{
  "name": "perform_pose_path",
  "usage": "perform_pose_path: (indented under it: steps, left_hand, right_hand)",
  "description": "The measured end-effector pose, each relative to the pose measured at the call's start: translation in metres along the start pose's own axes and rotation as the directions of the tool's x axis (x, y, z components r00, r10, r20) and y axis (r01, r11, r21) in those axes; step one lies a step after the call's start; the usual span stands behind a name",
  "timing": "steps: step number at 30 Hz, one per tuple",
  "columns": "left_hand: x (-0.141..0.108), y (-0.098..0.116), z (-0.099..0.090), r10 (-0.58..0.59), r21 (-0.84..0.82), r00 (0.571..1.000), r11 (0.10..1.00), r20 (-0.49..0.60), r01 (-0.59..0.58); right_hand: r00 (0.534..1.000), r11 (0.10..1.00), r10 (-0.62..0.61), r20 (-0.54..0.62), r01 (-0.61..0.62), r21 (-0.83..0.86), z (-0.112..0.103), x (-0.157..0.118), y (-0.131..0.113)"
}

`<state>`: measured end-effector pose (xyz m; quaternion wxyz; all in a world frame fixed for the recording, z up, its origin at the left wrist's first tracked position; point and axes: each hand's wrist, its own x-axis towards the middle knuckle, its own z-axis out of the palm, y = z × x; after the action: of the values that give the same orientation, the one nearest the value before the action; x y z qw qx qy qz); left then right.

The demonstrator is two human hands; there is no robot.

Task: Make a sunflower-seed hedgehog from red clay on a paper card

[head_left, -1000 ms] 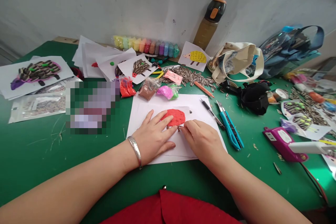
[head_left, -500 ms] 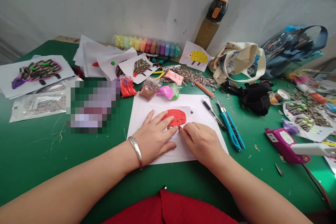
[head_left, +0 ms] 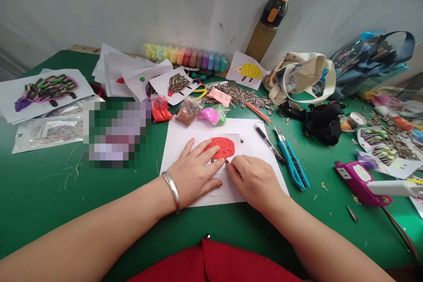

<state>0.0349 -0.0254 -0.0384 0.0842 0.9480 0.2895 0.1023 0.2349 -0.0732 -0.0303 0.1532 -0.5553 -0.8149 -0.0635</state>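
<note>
A flat red clay oval (head_left: 225, 146) lies on white paper (head_left: 178, 134) in front of me. My left hand (head_left: 200, 169) rests with its fingers spread over the paper, fingertips on the oval's left part. Close by on the right, my right hand (head_left: 253, 178) is closed, its thumb and finger pinched at the oval's lower edge. A small dark bit shows at those fingertips, too small to make out. Small brown pieces show beside the oval's lower edge. Packets of red clay (head_left: 161, 109), brown clay (head_left: 188, 111) and pink clay (head_left: 209, 115) lie beyond the paper.
To the right lie a black pen (head_left: 269, 143), a blue cutter (head_left: 291, 158) and a magenta glue gun (head_left: 361, 183). Sunflower seeds (head_left: 243, 95), a bottle (head_left: 266, 28) and a cloth bag (head_left: 302, 77) are at the back. Seed-covered hedgehog pictures (head_left: 49, 90) lie left.
</note>
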Motion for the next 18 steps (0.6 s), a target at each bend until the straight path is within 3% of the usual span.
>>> perform_pose_path:
  steps: [18]
  left_hand:
    - [0.0005, 0.0002, 0.0006, -0.005, -0.011, 1.000, 1.000, -0.001, 0.005]
  right_hand:
    - [0.999, 0.998, 0.034, 0.041, -0.036, 0.049, -0.0009, -0.0002, -0.0011]
